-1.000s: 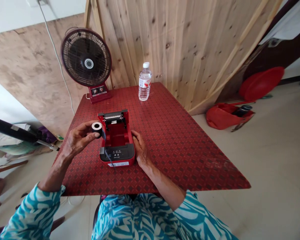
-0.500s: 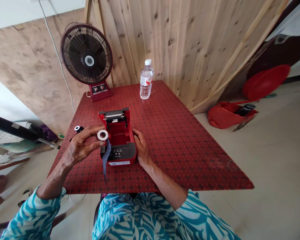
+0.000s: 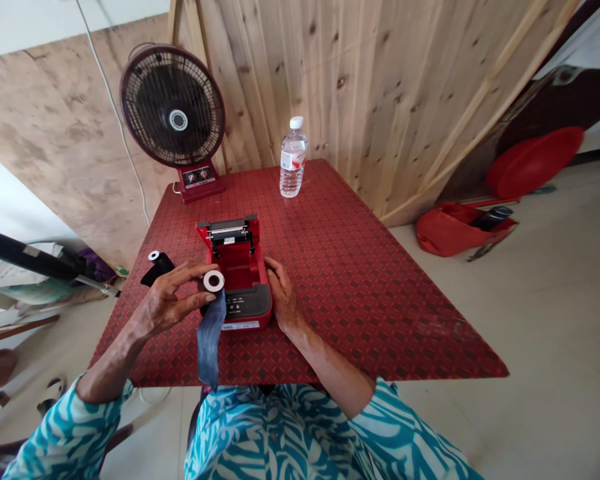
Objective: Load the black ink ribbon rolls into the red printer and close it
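A small roll of dark ribbon with a white ringed end is pinched between the thumb and fingers of my left hand. Its loose blue-grey strip hangs past the table's front edge. Just right of the roll stands a red and black desktop printer, its lid raised and its red compartment showing no roll inside. My right hand grips the printer's right side, with the fingertips partly hidden. Another dark roll with a white end lies on the table behind my left hand.
The table has a red patterned cover. At its back are a dark red fan and a clear water bottle. A plank wall rises behind. A red bag sits on the floor to the right.
My left hand has shifted the roll slightly right and nearer to me. Its hanging strip now shows broad side on and reaches lower. My right hand stays on the printer.
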Tool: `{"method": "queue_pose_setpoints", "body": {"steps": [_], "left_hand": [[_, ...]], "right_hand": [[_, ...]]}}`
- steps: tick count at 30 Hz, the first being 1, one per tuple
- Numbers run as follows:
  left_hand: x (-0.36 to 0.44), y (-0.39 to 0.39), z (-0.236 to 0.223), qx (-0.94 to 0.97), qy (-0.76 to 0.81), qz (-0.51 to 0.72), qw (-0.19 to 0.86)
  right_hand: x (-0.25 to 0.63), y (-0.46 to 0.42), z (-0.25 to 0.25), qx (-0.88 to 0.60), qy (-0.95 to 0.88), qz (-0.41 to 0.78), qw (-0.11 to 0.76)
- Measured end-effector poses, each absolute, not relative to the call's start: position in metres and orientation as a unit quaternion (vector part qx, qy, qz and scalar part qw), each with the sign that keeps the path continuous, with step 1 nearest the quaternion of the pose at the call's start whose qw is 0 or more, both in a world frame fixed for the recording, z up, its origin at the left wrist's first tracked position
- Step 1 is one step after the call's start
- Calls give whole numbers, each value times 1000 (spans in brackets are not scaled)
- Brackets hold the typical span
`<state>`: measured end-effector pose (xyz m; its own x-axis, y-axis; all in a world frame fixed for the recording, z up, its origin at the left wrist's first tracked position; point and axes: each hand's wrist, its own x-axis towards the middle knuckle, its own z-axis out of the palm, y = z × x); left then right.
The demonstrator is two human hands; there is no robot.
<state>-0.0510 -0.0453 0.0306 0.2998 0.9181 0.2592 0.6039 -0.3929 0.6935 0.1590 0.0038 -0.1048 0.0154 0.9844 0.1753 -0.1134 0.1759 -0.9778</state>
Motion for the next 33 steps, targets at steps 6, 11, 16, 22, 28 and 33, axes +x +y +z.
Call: {"method": "queue_pose_setpoints", "body": {"steps": [6,11,16,22,28,33], "left_hand": [[-51,-47,30,773,487,328,239],[-52,-47,29,774,479,335,243],[-53,-47,27,773,474,347,241],[-52,-48,26,764,471,364,248],[-58,-49,16,720,493,391,294],[-62,-51,9,685,502,412,330]], "right_hand": [[160,4,-105,-426,-515,477,570],[160,5,-106,-428,-520,469,571],[160,5,-106,-426,-518,469,575],[159,7,-108,-423,-509,473,581],[158,7,-109,-424,-508,474,581],[158,6,-107,-427,-505,474,581]]}}
